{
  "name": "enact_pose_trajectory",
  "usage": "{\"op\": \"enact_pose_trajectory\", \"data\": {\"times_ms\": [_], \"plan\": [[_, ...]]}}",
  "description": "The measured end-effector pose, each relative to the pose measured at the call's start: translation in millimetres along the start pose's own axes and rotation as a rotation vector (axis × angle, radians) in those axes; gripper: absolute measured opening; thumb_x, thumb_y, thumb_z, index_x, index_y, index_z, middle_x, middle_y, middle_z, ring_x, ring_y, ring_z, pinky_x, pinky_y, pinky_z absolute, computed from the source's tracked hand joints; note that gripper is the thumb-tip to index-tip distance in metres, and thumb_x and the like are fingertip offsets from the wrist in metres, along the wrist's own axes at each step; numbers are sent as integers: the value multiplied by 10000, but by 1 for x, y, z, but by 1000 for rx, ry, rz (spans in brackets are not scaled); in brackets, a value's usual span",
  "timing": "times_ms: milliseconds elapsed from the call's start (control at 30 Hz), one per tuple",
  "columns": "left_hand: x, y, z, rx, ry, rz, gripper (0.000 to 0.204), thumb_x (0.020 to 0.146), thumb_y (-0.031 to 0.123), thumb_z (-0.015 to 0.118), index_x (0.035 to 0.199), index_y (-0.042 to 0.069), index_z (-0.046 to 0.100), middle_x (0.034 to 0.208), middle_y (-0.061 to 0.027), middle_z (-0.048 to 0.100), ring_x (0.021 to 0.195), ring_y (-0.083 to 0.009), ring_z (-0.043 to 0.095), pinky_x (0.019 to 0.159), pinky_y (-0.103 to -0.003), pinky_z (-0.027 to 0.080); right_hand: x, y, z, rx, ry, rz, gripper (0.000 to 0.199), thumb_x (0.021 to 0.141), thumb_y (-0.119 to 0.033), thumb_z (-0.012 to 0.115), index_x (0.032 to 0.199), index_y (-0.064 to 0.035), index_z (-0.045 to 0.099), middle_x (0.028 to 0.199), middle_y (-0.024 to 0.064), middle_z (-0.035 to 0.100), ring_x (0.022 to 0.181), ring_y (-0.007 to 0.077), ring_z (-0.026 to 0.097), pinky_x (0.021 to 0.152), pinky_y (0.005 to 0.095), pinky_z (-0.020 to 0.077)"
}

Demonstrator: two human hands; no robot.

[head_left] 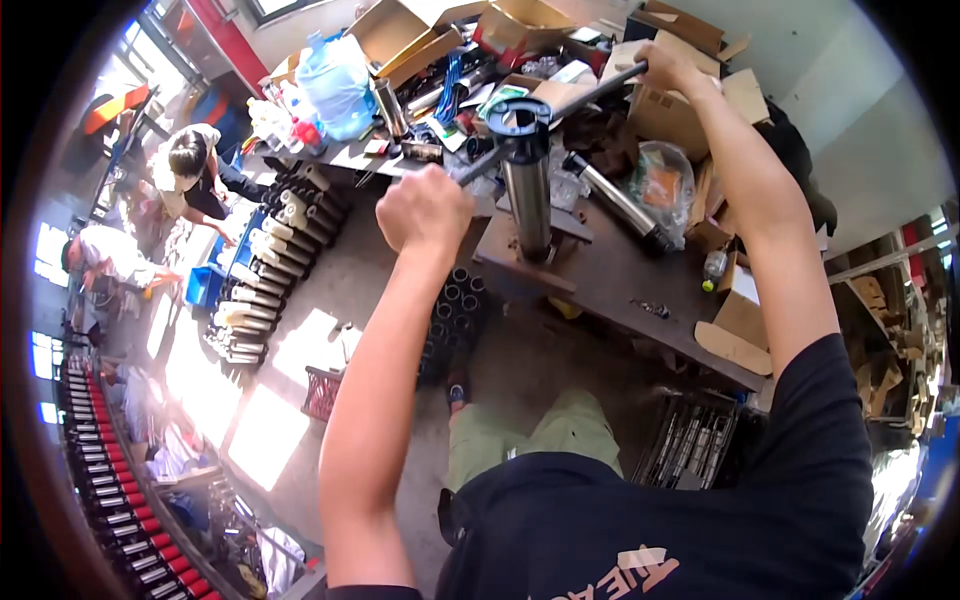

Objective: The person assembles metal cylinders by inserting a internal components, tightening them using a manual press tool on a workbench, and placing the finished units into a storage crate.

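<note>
A shiny metal cylinder point(527, 200) stands upright on the workbench, its foot between the dark plates of a clamp point(572, 228). On its top sits a black ring-shaped head point(520, 118) with an opening in the middle. A long dark bar point(600, 92) runs slantwise at this head, sticking out on both sides; how it joins the head is hard to make out. My left hand point(425, 210) is closed round the bar's near left end. Out at the far right end, my right hand point(668, 70) is wrapped round the bar with the arm stretched forward.
Another metal cylinder point(620, 202) lies on the bench beside a clear plastic bag point(662, 185). Cardboard boxes point(400, 40) and a large water bottle point(335, 85) crowd the back. Black tubes point(455, 310) stand below the bench. Two people work at left near rows of cylinders point(265, 275).
</note>
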State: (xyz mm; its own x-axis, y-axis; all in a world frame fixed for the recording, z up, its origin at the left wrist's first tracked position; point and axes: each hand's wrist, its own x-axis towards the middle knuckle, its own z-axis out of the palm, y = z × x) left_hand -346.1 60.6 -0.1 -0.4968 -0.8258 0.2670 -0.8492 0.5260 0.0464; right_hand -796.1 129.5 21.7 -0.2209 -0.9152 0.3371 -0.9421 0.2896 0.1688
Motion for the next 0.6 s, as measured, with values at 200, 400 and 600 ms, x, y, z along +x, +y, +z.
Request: {"op": "enact_pose_trajectory", "data": {"times_ms": [200, 400, 600], "plan": [[-4, -15, 50, 134, 375, 83, 283, 850, 347, 600, 732, 128, 733, 738, -118, 734, 681, -332, 734, 623, -431, 585, -41, -55, -89, -202, -135, 380, 234, 762, -217, 630, 932, -181, 787, 1001, 171, 728, 973, 313, 707, 843, 416, 577], [90, -55, 90, -95, 632, 476, 296, 871, 380, 593, 659, 174, 613, 659, -71, 685, 588, -340, 677, 516, -471, 528, -179, -132, -140, -202, -33, 746, 268, 782, -279, 640, 918, -94, 779, 982, 187, 728, 968, 347, 700, 882, 445, 559], [134, -23, 121, -422, 777, 748, 248, 808, 394, 689, 670, 199, 621, 629, -40, 651, 568, -256, 663, 498, -412, 506, -225, -144, -153, -403, -33, 851, 321, 815, -402, 682, 1050, -202, 770, 1032, 137, 724, 978, 346, 682, 860, 431, 545]]}}
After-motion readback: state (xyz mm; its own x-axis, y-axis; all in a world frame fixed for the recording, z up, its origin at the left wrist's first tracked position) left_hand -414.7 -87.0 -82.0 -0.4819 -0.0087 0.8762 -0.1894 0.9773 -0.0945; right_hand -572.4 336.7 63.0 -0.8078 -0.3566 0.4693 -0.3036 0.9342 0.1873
